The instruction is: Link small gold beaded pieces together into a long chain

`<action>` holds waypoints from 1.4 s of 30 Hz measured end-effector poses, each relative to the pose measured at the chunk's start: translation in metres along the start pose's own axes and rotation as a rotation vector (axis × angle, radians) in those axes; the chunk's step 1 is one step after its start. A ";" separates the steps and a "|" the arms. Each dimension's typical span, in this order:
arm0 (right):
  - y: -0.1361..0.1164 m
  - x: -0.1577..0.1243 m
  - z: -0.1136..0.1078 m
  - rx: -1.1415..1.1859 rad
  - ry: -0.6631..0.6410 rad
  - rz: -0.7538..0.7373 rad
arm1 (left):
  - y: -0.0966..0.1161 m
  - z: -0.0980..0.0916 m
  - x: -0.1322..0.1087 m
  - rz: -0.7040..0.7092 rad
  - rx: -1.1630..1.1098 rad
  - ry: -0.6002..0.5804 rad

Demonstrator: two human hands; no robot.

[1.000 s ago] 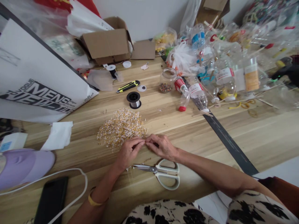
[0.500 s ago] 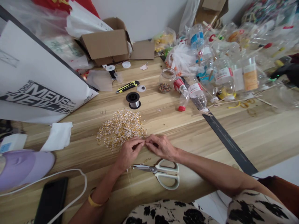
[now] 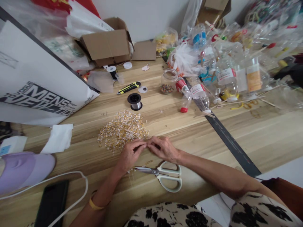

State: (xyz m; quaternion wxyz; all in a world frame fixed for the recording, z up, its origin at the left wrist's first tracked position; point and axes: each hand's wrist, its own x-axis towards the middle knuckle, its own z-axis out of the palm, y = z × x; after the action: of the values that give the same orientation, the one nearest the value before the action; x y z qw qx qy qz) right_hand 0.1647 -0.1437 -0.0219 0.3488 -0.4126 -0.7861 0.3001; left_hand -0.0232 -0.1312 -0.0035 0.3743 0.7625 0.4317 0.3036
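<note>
My left hand [image 3: 129, 155] and my right hand [image 3: 164, 148] meet fingertip to fingertip at the near right edge of a pile of gold and clear beads [image 3: 123, 129]. Both are closed in a pinch, thumb against forefinger. Whatever sits between the fingertips is too small to make out. Just below the hands lie scissors [image 3: 163, 175] with pale handles, blades pointing left. A short gold chain [image 3: 148, 163] rests by the blades, and thin strands hang near my left wrist.
Beyond the beads stand a wire spool [image 3: 134, 101], a yellow-black box cutter [image 3: 129, 88] and a glass jar [image 3: 169, 82] of small beads. Plastic bottles [image 3: 227, 78] crowd the right back. A phone [image 3: 51, 203], a white cable [image 3: 86, 186] and a purple device [image 3: 28, 170] lie left.
</note>
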 end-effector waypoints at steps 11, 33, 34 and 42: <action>-0.001 -0.001 0.001 0.028 0.019 0.008 | 0.005 0.001 -0.002 0.095 0.103 0.029; -0.001 0.001 -0.001 -0.027 0.022 -0.077 | 0.010 0.001 -0.003 0.127 0.013 0.104; -0.001 0.001 -0.001 -0.028 0.024 -0.080 | 0.009 0.001 -0.003 0.121 0.005 0.102; -0.003 0.004 -0.002 -0.073 0.021 -0.079 | 0.014 -0.009 -0.001 0.038 -0.220 0.066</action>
State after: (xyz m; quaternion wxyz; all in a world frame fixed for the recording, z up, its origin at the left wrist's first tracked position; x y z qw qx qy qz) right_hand 0.1636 -0.1417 -0.0176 0.3533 -0.3969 -0.8085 0.2530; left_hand -0.0247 -0.1338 0.0130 0.4355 0.7145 0.3934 0.3810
